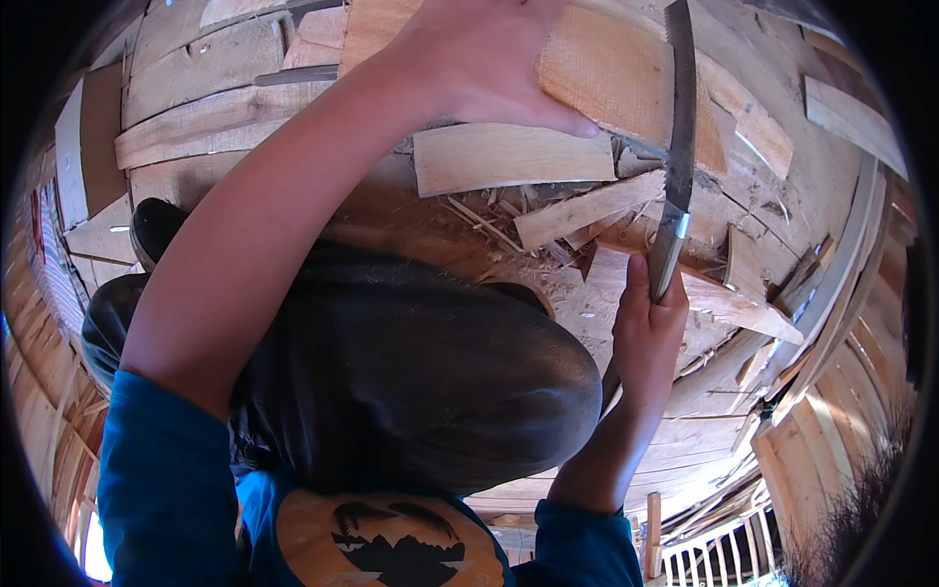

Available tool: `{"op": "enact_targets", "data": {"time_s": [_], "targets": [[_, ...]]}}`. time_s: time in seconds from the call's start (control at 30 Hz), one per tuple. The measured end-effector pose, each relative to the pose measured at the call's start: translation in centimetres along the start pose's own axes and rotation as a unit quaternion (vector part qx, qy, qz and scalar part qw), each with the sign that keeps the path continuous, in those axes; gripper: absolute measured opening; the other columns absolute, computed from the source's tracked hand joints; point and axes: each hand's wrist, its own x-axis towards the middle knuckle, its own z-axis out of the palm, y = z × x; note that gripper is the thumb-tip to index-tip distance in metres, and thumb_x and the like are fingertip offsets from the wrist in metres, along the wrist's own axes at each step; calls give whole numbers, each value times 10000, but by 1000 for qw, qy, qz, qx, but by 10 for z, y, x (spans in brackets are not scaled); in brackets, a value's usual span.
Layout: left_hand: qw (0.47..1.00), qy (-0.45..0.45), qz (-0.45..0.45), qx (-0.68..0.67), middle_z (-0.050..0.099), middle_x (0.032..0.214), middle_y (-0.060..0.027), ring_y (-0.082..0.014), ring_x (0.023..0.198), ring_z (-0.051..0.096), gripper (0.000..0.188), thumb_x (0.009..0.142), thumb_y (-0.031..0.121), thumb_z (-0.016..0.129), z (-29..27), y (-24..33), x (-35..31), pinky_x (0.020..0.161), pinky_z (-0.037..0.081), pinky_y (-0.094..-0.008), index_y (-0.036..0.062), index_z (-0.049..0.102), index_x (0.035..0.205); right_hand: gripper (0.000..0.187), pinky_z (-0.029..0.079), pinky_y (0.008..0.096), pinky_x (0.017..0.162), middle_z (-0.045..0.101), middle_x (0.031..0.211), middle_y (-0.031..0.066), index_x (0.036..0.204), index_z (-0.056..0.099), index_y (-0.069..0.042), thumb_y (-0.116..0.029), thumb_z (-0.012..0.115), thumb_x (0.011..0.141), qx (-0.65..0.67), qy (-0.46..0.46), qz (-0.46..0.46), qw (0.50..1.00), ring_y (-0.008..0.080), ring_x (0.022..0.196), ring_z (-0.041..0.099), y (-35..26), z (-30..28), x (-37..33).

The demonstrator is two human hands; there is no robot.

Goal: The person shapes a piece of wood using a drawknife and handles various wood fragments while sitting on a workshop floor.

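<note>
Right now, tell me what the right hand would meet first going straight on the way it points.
Past the saw it holds, the right hand would probably meet the board the left hand touches; loose wood scraps along that line look lower, though depth is unclear.

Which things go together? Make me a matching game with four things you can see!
1. Left hand
2. Right hand
3. Trousers
4. Shirt sleeves

A. Blue
B. Holding the saw by its handle
C. Black
D. Touching a wooden board

Pairs: 1-D, 2-B, 3-C, 4-A
</note>
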Motion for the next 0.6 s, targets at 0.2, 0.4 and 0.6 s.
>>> {"op": "enact_targets", "data": {"time_s": [0.2, 0.4, 0.6], "targets": [[996, 72, 19, 41, 560, 1219, -253, -369, 1204, 531, 992, 628, 652, 753, 31, -17, 10, 1015, 364, -529, -72, 461, 1240, 253, 413, 329, 594, 542, 682, 115, 989, 585, 31, -218, 547, 1011, -2, -32, 31, 999, 157, 632, 461, -11, -3, 6], [1000, 8, 1, 10, 562, 1211, -247, -374, 1188, 536, 990, 613, 623, 771, 21, -16, 17, 1024, 365, -513, -72, 460, 1246, 287, 309, 274, 476, 433, 596, -19, 818, 543, -28, -240, 554, 1011, 16, -7, -26, 1000, 59, 542, 383, -12, 10, 36], [998, 46, 19, 32, 576, 1170, -236, -371, 1146, 547, 979, 582, 628, 783, 9, 1, -3, 985, 375, -518, -61, 483, 1209, 246, 435, 341, 629, 575, 741, 130, 979, 582, 18, -218, 524, 1017, -12, -15, 2, 1000, 185, 669, 523, -15, 5, 12]]}}
